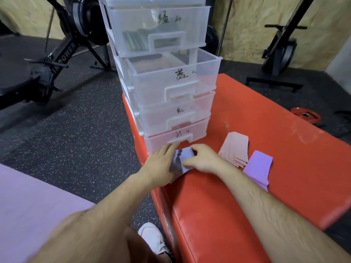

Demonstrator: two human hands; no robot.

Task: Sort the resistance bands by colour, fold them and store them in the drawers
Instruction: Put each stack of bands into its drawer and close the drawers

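Note:
A clear plastic drawer unit (171, 103) with four labelled drawers stands on the red padded bench (247, 186). Its second drawer (176, 78) is pulled out; the top one holds dark green bands (136, 41). Right in front of the bottom drawer (178, 141) lies a greyish-blue band (182, 160), blurred. My left hand (161, 164) lies on its left side with fingers stretched toward the bottom drawer's handle. My right hand (203, 158) pinches its right edge with curled fingers. A stack of folded pink bands (235, 149) and a purple band (260, 168) lie to the right.
Black speckled gym floor surrounds the bench. An exercise bike (62, 48) stands at the back left, another machine (281, 54) at the back right. A red weight plate (305, 115) lies on the floor. A purple mat (28, 205) is at the lower left, my white shoe (152, 238) below.

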